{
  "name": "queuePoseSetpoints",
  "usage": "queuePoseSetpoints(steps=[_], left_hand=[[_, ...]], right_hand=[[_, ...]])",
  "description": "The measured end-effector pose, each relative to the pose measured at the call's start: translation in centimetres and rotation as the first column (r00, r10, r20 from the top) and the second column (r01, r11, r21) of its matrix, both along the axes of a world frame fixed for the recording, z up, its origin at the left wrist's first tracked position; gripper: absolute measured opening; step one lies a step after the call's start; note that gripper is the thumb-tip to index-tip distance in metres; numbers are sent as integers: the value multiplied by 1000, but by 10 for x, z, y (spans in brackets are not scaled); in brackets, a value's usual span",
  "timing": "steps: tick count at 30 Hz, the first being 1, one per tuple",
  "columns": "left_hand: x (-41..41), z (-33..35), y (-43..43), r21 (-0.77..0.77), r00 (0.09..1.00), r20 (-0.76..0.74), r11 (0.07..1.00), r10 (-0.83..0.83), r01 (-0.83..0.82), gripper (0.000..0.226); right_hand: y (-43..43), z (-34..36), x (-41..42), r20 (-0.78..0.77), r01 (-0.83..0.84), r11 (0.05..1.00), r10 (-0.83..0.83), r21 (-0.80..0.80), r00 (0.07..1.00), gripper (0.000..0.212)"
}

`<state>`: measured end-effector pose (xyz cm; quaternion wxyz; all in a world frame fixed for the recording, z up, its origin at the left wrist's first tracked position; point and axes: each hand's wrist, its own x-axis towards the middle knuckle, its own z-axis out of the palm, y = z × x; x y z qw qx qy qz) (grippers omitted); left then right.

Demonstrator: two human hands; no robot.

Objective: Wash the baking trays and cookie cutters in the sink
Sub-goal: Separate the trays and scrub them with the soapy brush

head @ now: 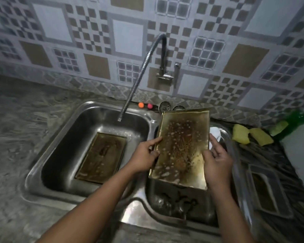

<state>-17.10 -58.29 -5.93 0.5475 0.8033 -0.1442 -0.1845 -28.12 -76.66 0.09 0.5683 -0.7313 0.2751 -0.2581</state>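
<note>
A soiled golden baking tray [181,146], brown-stained and speckled with white, is held tilted above the right sink basin [226,137]. My left hand [145,155] grips its left edge, thumb on the inside. On the other side my right hand [217,162] holds its right edge. A second stained tray [102,156] lies flat on the bottom of the left sink basin [63,137]. Dark cookie cutters [179,202] lie in the right basin under the held tray.
A flexible faucet hose [139,74] hangs over the left basin. Two yellow sponges [251,136] and a green soap bottle [295,120] sit on the right counter. A small metal tray [265,190] rests on the right drainboard. Marbled counter lies at left.
</note>
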Motion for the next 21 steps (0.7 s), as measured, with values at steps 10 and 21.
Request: queuePoseSetpoints(steps=[10,21], left_hand=[[68,-16,206,305,1000,-27,952,6,2,56],[134,-77,282,461,990,-143,886,12,56,54]], right_hand=[[175,-71,75,-231,-87,996,80,-21,970,17],[249,-150,145,-574,-134,991,106,-6,812,13]])
